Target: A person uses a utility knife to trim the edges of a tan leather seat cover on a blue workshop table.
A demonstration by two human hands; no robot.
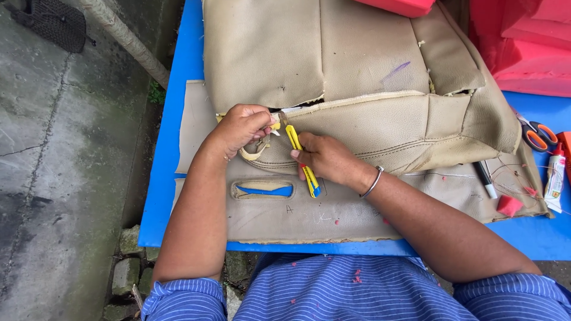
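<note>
The right hand point(324, 157) is clenched around a yellow and blue utility knife point(301, 159), whose blade end points to about 11 o'clock and meets the open seam of the tan seat cover point(357, 71) near the middle of the view. The left hand point(241, 126), just at 9 o'clock of the knife, pinches a narrow loose strip of tan trim point(254, 153) between thumb and fingers, right beside the blade. The seat cover lies across the blue table point(172, 148), on top of flat grey-tan cut panels point(333, 214), one of which has a slot showing blue through it at 7 o'clock of the hands. Well apart, at 3 o'clock, lie orange-handled scissors point(538, 135), a marker pen point(485, 180), a small glue tube point(555, 172) and a red scrap point(510, 205). Red foam point(523, 41) sits at 1 o'clock
</note>
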